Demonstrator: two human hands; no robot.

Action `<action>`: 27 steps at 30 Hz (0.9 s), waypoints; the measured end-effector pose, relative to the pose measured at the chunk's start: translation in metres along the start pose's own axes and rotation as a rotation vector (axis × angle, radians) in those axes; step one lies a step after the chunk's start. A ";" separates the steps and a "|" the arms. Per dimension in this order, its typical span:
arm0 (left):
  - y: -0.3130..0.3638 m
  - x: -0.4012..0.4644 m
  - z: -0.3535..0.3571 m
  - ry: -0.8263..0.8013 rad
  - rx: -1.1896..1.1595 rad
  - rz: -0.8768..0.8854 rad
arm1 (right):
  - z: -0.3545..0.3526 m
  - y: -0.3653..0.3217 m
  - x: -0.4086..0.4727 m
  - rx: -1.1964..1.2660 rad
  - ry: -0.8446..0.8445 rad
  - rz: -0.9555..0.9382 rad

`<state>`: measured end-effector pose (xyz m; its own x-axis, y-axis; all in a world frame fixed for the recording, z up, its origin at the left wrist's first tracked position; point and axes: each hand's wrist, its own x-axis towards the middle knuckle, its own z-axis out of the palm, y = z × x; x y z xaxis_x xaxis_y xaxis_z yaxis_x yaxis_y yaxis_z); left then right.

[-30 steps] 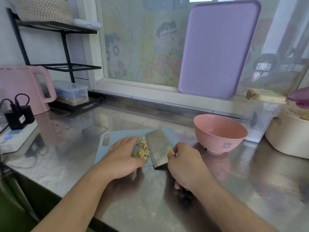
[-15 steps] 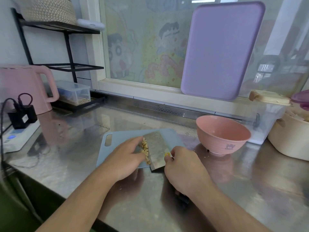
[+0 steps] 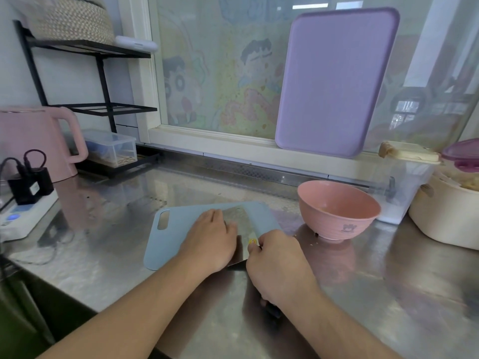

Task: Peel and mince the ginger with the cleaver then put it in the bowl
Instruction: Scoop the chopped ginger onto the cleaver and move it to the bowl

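The ginger is not visible as a pile at this moment; it seems hidden under the left hand (image 3: 211, 242), and only a small yellow bit shows on the cleaver (image 3: 239, 229) near the right thumb. The cleaver lies with its blade nearly flat on the blue cutting board (image 3: 176, 229), which sits near the front edge of the steel counter (image 3: 116, 255). The left hand lies on the board with the fingers together and almost straight, touching the left side of the blade. It holds nothing that can be seen. The right hand (image 3: 278, 268) grips the handle of the cleaver, fingers curled around it, at the front right corner of the board.

The pink bowl (image 3: 337, 211) stands on the counter just beside the right edge of the board. A little yellowish material shows inside it.

Toward the back left corner of the counter stand a pink kettle (image 3: 39, 143) and a white power strip (image 3: 23, 216) with black plugs. A black rack (image 3: 85, 76) carries a woven basket (image 3: 75, 19). A purple board (image 3: 334, 81) leans on the window at the back edge. A cream pot (image 3: 445, 216) stands at the right edge
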<state>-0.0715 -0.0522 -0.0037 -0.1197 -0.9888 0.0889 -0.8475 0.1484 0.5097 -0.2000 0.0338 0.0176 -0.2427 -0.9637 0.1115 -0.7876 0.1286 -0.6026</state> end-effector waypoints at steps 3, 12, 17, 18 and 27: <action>0.007 0.011 0.016 -0.048 0.084 -0.025 | -0.002 0.000 0.001 0.012 -0.029 -0.003; 0.031 0.017 0.022 -0.003 -0.068 -0.057 | 0.001 0.001 0.005 0.077 -0.072 0.066; 0.039 0.009 0.013 0.031 -0.155 -0.071 | -0.004 0.002 0.002 0.172 -0.070 0.075; 0.038 0.009 0.012 0.048 -0.200 -0.069 | -0.003 0.002 0.002 0.171 -0.054 0.070; 0.009 0.006 -0.012 0.251 -0.811 -0.259 | 0.004 0.009 0.010 0.091 0.062 0.045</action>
<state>-0.0739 -0.0565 0.0122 0.2227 -0.9746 0.0232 -0.1932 -0.0208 0.9809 -0.2073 0.0243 0.0103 -0.3129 -0.9409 0.1297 -0.7216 0.1467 -0.6766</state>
